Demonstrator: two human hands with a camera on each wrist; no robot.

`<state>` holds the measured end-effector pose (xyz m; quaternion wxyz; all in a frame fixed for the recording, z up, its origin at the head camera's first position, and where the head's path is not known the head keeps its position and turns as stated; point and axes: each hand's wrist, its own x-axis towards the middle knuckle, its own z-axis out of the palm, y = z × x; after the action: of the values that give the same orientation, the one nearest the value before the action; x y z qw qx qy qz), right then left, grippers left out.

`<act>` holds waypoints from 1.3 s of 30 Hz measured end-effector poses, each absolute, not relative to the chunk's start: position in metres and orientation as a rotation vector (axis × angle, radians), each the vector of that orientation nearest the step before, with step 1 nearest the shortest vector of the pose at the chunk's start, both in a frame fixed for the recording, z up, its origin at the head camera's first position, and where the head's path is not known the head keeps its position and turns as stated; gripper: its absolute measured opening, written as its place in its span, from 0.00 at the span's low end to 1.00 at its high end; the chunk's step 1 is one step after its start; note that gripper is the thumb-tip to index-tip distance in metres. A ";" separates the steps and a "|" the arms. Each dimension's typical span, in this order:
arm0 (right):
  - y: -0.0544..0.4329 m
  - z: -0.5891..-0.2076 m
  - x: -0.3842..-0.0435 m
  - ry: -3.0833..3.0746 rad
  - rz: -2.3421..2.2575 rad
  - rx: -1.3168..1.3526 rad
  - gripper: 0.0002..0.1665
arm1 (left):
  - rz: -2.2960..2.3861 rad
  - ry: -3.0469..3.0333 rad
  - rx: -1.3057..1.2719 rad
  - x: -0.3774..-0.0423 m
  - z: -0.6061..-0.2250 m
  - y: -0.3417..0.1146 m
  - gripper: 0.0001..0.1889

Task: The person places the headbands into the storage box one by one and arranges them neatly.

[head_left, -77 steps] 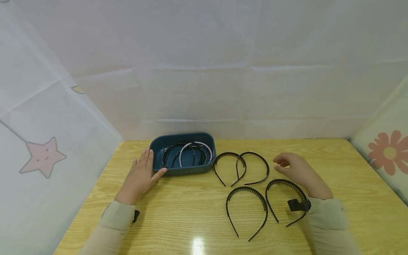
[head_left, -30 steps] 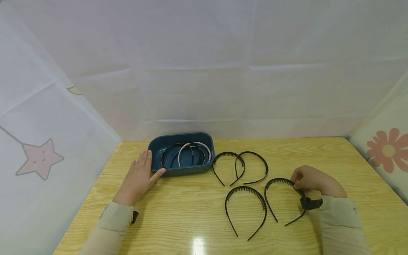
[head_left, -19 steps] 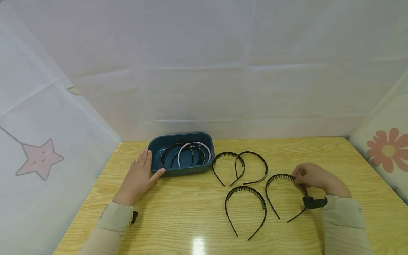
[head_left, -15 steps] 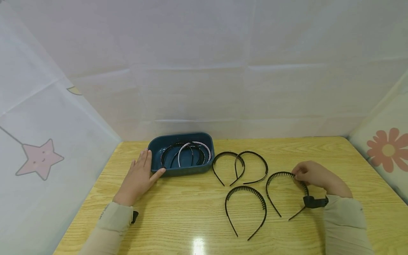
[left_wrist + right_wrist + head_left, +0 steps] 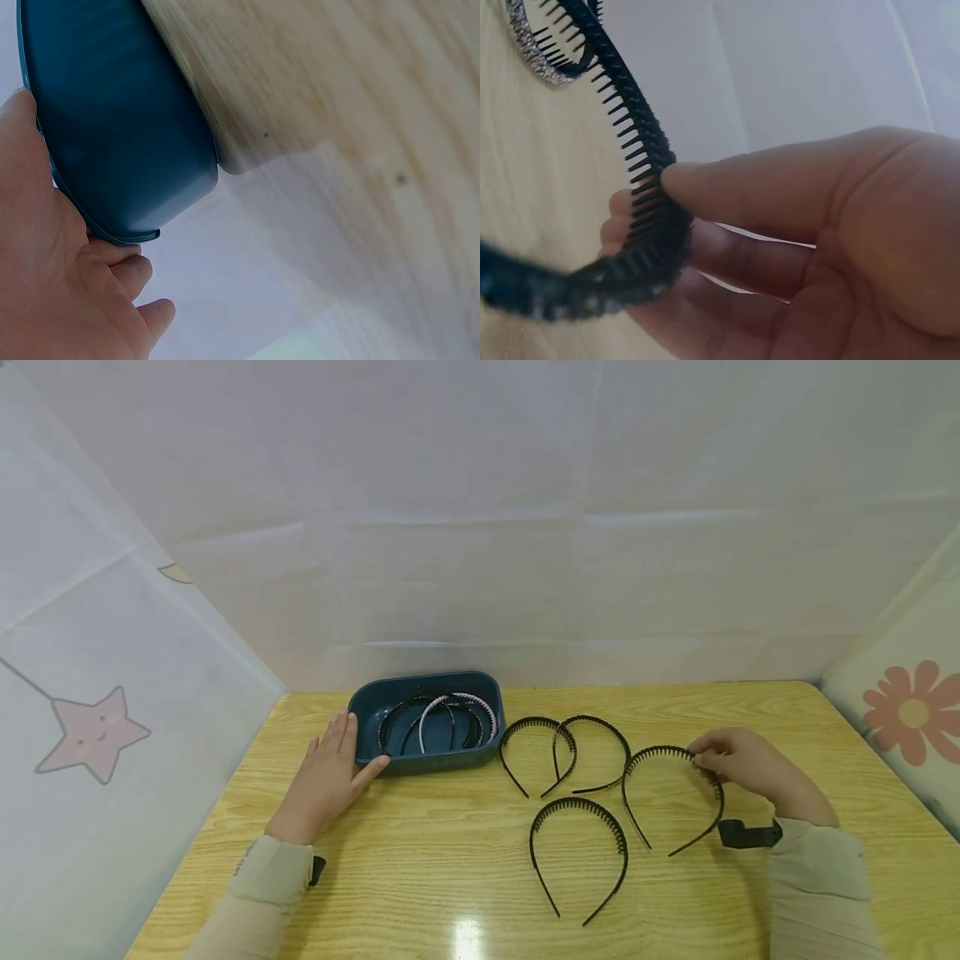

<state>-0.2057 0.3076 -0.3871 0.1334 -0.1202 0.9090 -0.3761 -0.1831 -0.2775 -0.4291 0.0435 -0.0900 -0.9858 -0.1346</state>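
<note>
My right hand (image 5: 742, 766) pinches a black toothed headband (image 5: 663, 749) at the upper right of its arch, thumb on one side and fingers behind. Close up in the right wrist view, the held headband (image 5: 649, 131) shows long comb teeth and a sparkly outer face. My left hand (image 5: 322, 785) rests against the left end of a dark blue plastic bin (image 5: 431, 764), fingers along the end wall and thumb at the front rim. In the bin lie a pale pinkish headband (image 5: 474, 697) and black headbands (image 5: 385, 727), overlapping.
Right of the bin, a black toothed headband (image 5: 536, 721) and a thinner black headband (image 5: 600, 720) overlap on the wooden table (image 5: 420, 860). Another toothed headband (image 5: 577, 802) lies nearer the front. A white cloth backdrop (image 5: 465, 568) stands behind the table.
My right hand came down to the rightmost headband, took hold of its arch and moved it away from me, toward the back of the table. The left hand and bin stayed put.
</note>
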 end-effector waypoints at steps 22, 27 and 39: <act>0.273 -0.388 -0.213 2.584 -1.464 -0.253 0.25 | -0.412 -3.008 -0.273 -0.182 -0.428 -0.279 0.53; 0.263 -0.390 -0.212 2.517 -1.589 -0.184 0.27 | -0.407 -3.008 -0.273 -0.182 -0.428 -0.279 0.53; 0.241 -0.398 -0.211 2.380 -1.766 -0.162 0.30 | -0.413 -3.004 -0.281 -0.182 -0.429 -0.277 0.53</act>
<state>-0.2106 0.2415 -0.3980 0.0866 -0.0543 0.7989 -0.5927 -0.1823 -0.2768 -0.4293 0.0482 -0.0922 -0.9853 -0.1354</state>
